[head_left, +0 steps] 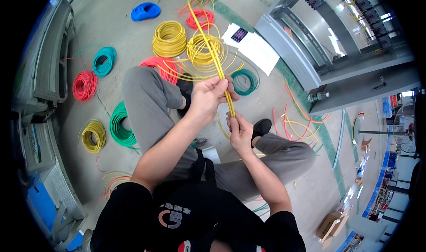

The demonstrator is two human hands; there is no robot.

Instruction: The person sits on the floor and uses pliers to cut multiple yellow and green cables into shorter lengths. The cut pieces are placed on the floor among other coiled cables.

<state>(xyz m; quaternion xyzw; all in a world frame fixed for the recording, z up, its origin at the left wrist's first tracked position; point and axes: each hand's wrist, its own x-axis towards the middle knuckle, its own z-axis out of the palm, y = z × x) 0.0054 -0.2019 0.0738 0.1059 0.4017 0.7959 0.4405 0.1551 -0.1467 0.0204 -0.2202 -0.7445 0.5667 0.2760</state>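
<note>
Several yellow wires (212,50) run together as a straight bundle from the upper middle down to my hands. My left hand (209,97) is closed around the bundle, thumb on top. Just below, my right hand (240,131) pinches the wires near their lower end. Beyond my hands lie a loosened coil of yellow wire (200,52) and a tighter yellow coil (169,38). A red coil (163,66) is partly hidden by my left knee. A dark green coil (245,82) rests to the right of the bundle.
Blue (145,11), teal (104,61) and green coils (119,127) lie on the floor. Papers (257,50) with a phone (239,35) are near a grey metal cabinet frame (310,70). A plastic bottle (318,96) lies by the cabinet. Loose cut wires (293,128) are scattered at right.
</note>
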